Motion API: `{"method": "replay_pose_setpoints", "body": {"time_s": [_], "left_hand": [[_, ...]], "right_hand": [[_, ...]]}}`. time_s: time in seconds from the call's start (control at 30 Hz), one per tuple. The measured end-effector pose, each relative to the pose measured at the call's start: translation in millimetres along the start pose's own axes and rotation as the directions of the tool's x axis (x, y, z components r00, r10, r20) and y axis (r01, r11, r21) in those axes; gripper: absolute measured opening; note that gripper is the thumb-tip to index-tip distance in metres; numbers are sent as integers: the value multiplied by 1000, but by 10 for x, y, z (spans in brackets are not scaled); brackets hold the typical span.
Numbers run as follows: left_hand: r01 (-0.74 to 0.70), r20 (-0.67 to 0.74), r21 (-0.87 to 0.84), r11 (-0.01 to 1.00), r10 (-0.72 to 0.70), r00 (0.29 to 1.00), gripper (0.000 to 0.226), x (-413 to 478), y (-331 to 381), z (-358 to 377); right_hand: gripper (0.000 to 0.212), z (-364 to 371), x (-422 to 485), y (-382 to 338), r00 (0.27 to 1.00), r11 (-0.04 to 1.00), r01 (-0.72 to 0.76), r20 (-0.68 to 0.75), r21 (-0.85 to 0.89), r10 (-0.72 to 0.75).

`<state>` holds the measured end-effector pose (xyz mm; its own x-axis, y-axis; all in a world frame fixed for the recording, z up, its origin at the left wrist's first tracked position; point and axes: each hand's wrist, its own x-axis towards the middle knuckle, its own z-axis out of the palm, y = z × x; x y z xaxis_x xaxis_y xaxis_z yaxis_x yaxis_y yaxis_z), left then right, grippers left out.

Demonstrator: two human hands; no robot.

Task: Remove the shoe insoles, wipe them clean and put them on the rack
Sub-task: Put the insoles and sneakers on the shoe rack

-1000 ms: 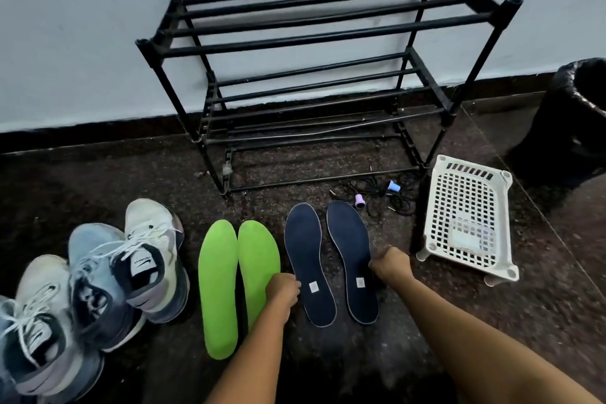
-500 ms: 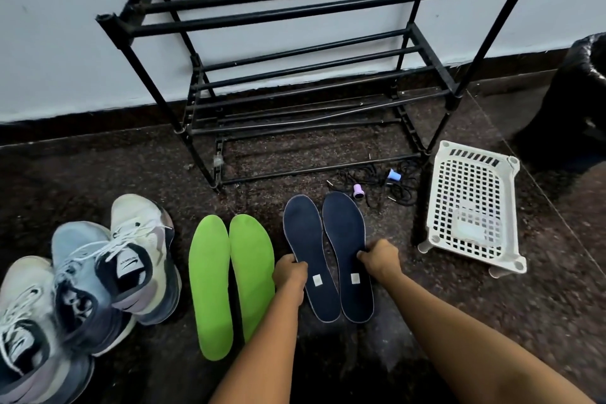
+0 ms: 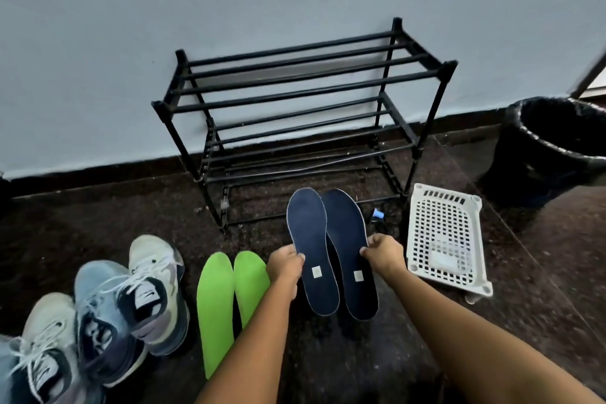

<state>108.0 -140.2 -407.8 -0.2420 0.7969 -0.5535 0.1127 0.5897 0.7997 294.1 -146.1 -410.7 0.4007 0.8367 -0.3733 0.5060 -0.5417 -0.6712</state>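
navy insoles [image 3: 311, 239] bear unreadable pale square labels [image 3: 316, 271]

Navy insoles [image 3: 331, 249], lime-green insoles [image 3: 229, 298], black rack [image 3: 295, 82], white basket [image 3: 446, 233].

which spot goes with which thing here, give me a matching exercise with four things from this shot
Things
1. navy insoles
2. green insoles
3. white plastic basket
4. black shoe rack

Places
a. on the floor between the rack and the black bin
b. lying flat on the floor beside the sneakers
c. standing against the wall
d. held off the floor, one pinched in the left hand, one in the right hand

Pairs: 1-d, 2-b, 3-a, 4-c
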Motion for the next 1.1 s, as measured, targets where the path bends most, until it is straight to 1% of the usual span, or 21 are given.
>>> {"method": "replay_pose_setpoints", "body": {"time_s": [0.13,0.2,0.27,0.4,0.47,0.57,0.67,0.77,0.87,0.97,1.03,1.1], "left_hand": [[-104,57,-70,992,108,992,28,-133,465,4],[-144,65,-98,985,150,987,30,-172,717,20],[-169,60,-125,978,178,982,32,-159,952,58],[-179,47,-144,973,188,981,28,24,1341,186],[-188,43,-142,972,196,980,22,169,1516,277],[-203,59,-145,968,213,975,24,379,1744,413],[-178,73,-128,976,188,979,28,648,1901,551],[-150,82,-111,982,160,984,29,936,2024,652],[-135,83,-127,983,146,986,27,1158,2140,744],[-142,104,-122,982,155,982,23,1349,2206,841],[-155,101,-105,982,165,981,22,1470,2233,901],[-167,85,-90,982,175,981,19,1587,2232,948]], "right_hand": [[13,-371,26,-324,996,998,53,-75,38,-50],[12,-552,46,-507,990,995,75,-123,72,-66],[17,-716,105,-684,983,991,99,-166,91,-83],[12,-971,352,-993,970,986,140,-212,86,-119],[13,-1042,533,-1128,964,983,151,-233,102,-124],[18,-1096,839,-1276,959,980,165,-251,111,-133],[17,-1142,1183,-1386,956,981,183,-244,66,-162],[20,-1186,1459,-1465,956,985,171,-242,6,-165],[12,-1184,1701,-1518,957,989,144,-251,-25,-145],[20,-1138,1925,-1563,960,990,117,-247,-80,-133],[22,-1112,2070,-1598,959,993,94,-261,-72,-109],[27,-1105,2183,-1613,947,992,113,-298,-57,-125]]}}
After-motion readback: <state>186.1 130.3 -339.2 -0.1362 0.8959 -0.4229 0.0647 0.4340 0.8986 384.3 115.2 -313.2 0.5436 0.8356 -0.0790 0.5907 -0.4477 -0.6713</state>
